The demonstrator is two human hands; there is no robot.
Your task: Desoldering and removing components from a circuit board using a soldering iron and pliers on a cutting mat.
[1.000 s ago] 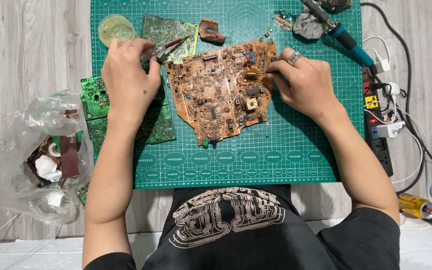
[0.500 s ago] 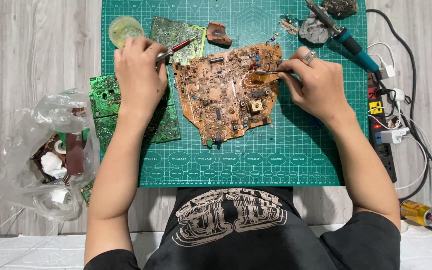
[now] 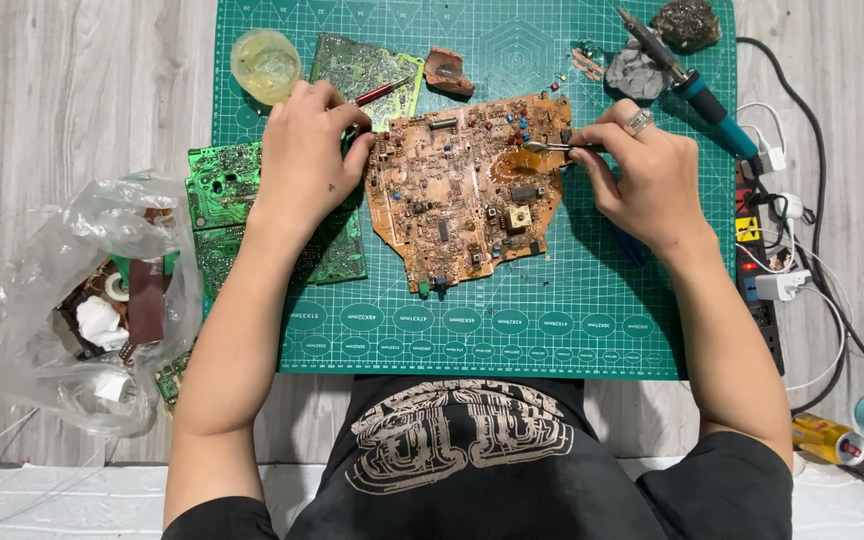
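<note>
the brown circuit board point(image 3: 467, 190) is lying in the middle of the green cutting mat point(image 3: 552, 330), toward the desk's far edge. the left hand point(image 3: 304, 160) is resting on the board's left edge, its fingers pinching a thin red-tipped tool point(image 3: 380, 93). the right hand point(image 3: 647, 175) is pinching metal tweezers point(image 3: 552, 147) at the board's upper right corner. many components are still standing on the board, so the picking looks far from finished.

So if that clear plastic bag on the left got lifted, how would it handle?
The plastic bag looks thin and crumpled, so probably floppy, sagging around the scraps inside. Its mouth seems open, so pieces might spill. Likely light for its bulk.
</note>
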